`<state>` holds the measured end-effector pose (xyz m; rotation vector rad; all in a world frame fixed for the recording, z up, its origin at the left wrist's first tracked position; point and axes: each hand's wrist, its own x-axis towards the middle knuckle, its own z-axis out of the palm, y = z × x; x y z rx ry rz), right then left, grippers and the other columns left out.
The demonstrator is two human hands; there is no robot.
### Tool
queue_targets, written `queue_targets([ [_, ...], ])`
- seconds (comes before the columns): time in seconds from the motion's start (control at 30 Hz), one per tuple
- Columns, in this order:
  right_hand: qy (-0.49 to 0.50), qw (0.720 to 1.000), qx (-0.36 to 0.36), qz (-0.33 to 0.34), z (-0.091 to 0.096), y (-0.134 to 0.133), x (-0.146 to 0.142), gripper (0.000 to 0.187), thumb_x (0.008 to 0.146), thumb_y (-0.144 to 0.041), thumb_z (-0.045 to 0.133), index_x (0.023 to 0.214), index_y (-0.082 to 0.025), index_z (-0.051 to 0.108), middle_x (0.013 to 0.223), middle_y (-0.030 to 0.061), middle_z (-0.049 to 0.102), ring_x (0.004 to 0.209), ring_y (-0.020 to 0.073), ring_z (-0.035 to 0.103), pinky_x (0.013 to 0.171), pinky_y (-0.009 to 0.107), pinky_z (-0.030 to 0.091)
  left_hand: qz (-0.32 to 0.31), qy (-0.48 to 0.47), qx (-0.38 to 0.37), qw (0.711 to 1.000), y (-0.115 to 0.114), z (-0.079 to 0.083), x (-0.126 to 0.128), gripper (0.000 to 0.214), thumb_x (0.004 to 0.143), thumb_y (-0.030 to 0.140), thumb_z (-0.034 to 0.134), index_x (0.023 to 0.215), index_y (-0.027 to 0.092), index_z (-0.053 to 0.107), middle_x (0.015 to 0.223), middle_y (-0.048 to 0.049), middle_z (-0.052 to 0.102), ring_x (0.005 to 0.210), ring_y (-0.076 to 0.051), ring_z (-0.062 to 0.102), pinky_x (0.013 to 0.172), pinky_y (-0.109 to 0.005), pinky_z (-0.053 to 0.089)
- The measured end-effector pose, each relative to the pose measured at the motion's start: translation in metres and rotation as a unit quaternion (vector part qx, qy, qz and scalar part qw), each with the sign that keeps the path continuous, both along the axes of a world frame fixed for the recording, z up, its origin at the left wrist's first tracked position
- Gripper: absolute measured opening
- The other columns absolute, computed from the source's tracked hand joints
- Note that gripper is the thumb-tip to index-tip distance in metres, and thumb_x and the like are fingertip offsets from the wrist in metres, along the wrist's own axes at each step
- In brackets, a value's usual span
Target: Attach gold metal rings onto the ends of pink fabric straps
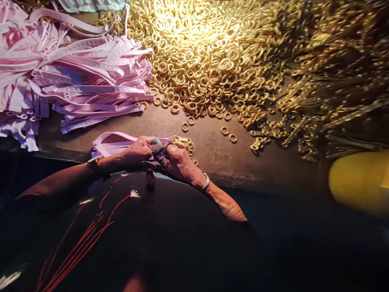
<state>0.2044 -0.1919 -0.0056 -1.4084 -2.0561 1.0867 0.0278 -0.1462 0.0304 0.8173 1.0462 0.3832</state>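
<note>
My left hand [139,149] and my right hand [184,165] meet at the table's near edge, close to my body. Their fingers are closed and pressed together, with dark wrappings on some fingertips. Whatever sits between them is too small and covered to make out. Just behind the hands lies a small bundle of pink straps [113,145], looped over at its left end. Gold rings and links [184,142] show past the knuckles of my right hand, at the bundle's right end.
A large heap of gold rings [200,61] covers the back middle of the brown table [209,148]. Pink straps [91,73] are piled at the left. Gold chains [340,89] spread over the right, above a rounded yellow object [358,182]. Several loose rings [224,130] lie nearer.
</note>
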Motion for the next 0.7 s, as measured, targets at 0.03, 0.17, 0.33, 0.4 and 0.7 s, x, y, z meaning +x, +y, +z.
queue_targets([
  [0.03, -0.018, 1.0, 0.02, -0.002, -0.001, 0.0, 0.003, 0.027, 0.094, -0.043, 0.06, 0.082, -0.019, 0.054, 0.075, 0.0047, 0.059, 0.064, 0.0148, 0.049, 0.063, 0.027, 0.037, -0.014, 0.014, 0.044, 0.999, 0.004, -0.002, 0.001, 0.042, 0.06, 0.046, 0.09, 0.062, 0.013, 0.063, 0.056, -0.0028, 0.063, 0.05, -0.011, 0.055, 0.047, -0.02, 0.044],
  [0.17, -0.082, 0.993, 0.078, -0.013, -0.008, -0.003, 0.024, 0.037, 0.095, -0.054, 0.058, 0.085, -0.018, 0.059, 0.084, 0.01, 0.065, 0.077, 0.0201, 0.059, 0.072, 0.031, 0.046, -0.046, 0.055, 0.184, 0.98, 0.017, -0.018, 0.011, 0.036, 0.064, 0.047, 0.086, 0.072, 0.015, 0.073, 0.067, -0.0054, 0.071, 0.058, -0.014, 0.06, 0.053, -0.022, 0.049],
  [0.33, -0.093, 0.971, 0.14, -0.171, -0.019, 0.002, 0.085, 0.033, 0.097, -0.052, 0.053, 0.096, -0.02, 0.063, 0.094, 0.0114, 0.067, 0.097, 0.0237, 0.062, 0.092, 0.036, 0.049, -0.125, 0.099, 0.31, 0.937, 0.01, -0.036, 0.024, 0.031, 0.076, 0.05, 0.074, 0.078, 0.019, 0.075, 0.074, -0.0053, 0.074, 0.068, -0.018, 0.065, 0.067, -0.026, 0.054],
  [0.4, -0.12, 0.931, 0.153, -0.308, -0.024, 0.008, 0.123, 0.029, 0.097, -0.046, 0.051, 0.098, -0.019, 0.062, 0.09, 0.0107, 0.066, 0.098, 0.0236, 0.062, 0.096, 0.038, 0.048, -0.154, 0.116, 0.353, 0.915, 0.007, -0.039, 0.024, 0.03, 0.077, 0.051, 0.072, 0.081, 0.021, 0.075, 0.078, -0.0053, 0.075, 0.072, -0.02, 0.066, 0.071, -0.028, 0.055],
  [0.7, -0.311, 0.782, 0.023, -0.539, -0.053, 0.005, 0.244, 0.008, 0.074, -0.023, 0.051, 0.082, -0.022, 0.051, 0.072, 0.0139, 0.056, 0.078, 0.0307, 0.056, 0.075, 0.046, 0.045, 0.101, 0.169, 0.348, 0.916, 0.046, -0.026, -0.027, 0.03, 0.069, 0.042, 0.081, 0.084, 0.017, 0.072, 0.082, -0.009, 0.073, 0.081, -0.022, 0.067, 0.073, -0.031, 0.054],
])
